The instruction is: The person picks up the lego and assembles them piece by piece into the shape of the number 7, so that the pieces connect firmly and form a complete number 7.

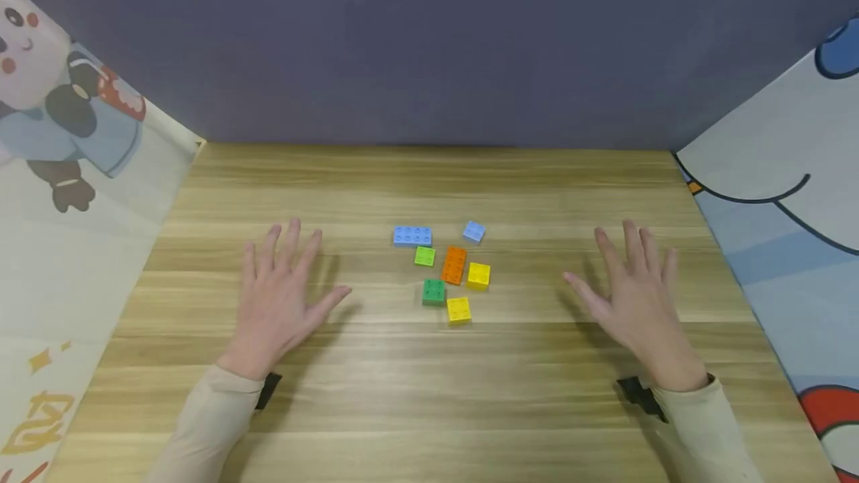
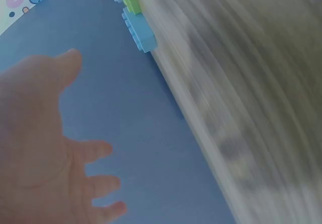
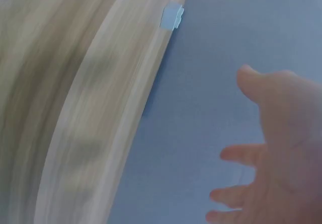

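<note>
A dark blue-grey panel (image 1: 429,43) rises behind the wood-grain table (image 1: 470,408), closing its far edge. Cartoon-printed walls stand along both sides, the left wall (image 1: 80,267) and the right wall (image 1: 758,133). Pale sleeves (image 1: 208,423) reach in from the near edge. The left hand (image 1: 278,311) and right hand (image 1: 640,311) flank the bricks, well apart from them, each spread wide with fingers extended and palm downward.

The bricks lie mid-table, studs up. The long blue brick (image 1: 412,236) has its long axis running left to right. The orange brick (image 1: 453,265) points away from the person, its far end leaning right. Around the orange brick crowd the far yellow brick (image 1: 479,276) just right, the near yellow brick (image 1: 459,310) in front, the dark green brick (image 1: 433,292) front-left, and the lime brick (image 1: 425,256) left, close before the long blue one; contact there cannot be told. The small blue brick (image 1: 473,232) sits behind, turned askew.
</note>
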Motion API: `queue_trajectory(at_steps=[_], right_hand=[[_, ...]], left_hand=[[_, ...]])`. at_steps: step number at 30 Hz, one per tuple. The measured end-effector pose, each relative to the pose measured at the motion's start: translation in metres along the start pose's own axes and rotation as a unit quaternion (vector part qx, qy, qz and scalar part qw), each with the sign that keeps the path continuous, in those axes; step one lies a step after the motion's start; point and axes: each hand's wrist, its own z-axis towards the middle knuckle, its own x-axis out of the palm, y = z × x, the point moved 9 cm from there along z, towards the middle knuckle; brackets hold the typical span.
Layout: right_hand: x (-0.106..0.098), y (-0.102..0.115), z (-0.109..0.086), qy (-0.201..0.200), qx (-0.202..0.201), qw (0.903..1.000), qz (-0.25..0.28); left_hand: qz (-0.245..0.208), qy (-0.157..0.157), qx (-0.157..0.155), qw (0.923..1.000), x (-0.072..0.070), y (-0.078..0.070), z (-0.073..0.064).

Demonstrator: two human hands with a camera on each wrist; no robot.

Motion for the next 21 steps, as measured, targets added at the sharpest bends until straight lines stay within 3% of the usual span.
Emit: queue_trajectory(at_steps=[5, 8, 15, 21], right_hand=[[-0.013, 0.016, 0.000, -0.097, -0.065, 0.9920, 0.049], [-0.017, 0.022, -0.001, -0.129, -0.086, 0.9835, 0.093], [-0.016, 0.033, -0.003, -0.141, -0.074, 0.9736, 0.164], [-0.010, 0.054, -0.002, -0.132, -0.101, 0.9696, 0.180]], left_hand=[[-0.038, 0.000, 0.020, 0.9991, 0.003, -0.009, 0.003], [-0.044, -0.006, 0.039, 0.9982, 0.005, -0.017, 0.004], [-0.085, -0.023, 0.076, 0.9932, 0.005, -0.036, 0.005], [-0.130, -0.027, 0.074, 0.9884, 0.005, -0.044, 0.004]])
